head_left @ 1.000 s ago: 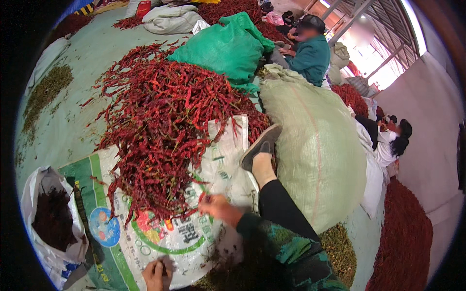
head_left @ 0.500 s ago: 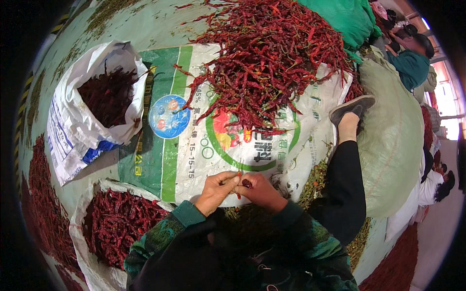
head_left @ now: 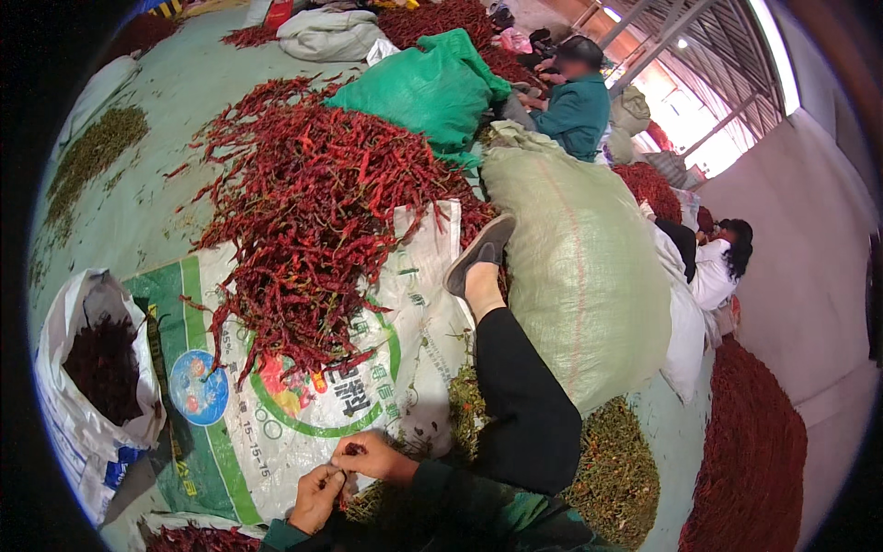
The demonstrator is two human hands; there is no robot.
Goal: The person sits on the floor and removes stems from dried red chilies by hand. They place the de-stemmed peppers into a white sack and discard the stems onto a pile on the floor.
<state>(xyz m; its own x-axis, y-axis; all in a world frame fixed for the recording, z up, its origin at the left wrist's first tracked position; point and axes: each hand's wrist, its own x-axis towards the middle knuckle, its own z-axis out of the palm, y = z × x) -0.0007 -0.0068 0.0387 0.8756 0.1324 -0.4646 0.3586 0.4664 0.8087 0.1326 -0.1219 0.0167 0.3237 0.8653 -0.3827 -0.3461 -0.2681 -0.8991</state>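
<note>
My left hand (head_left: 316, 498) and my right hand (head_left: 375, 458) meet over the near edge of a printed white and green sack (head_left: 235, 460) laid flat. Dark red dried chili (head_left: 354, 449) shows in the curled fingers of my right hand. The left thumb and fingers are pinched together beside it, and a bit of red shows just below them; most of what they hold is hidden. Beyond my hands, a large heap of dried red chilies (head_left: 303, 212) with stems covers the far part of the sack.
An upright white bag (head_left: 69, 354) at left holds darker chilies. Another open sack of chilies (head_left: 202, 538) is at the lower edge. Stem scraps (head_left: 616, 469) lie beside my outstretched leg (head_left: 524, 396). Full green (head_left: 423, 92) and pale (head_left: 579, 276) sacks stand beyond; other people (head_left: 575, 106) sit farther off.
The view has swung up and to the right, so my hands and the heap appear lower and farther left. Both hands stay close together, fingers still closed.
</note>
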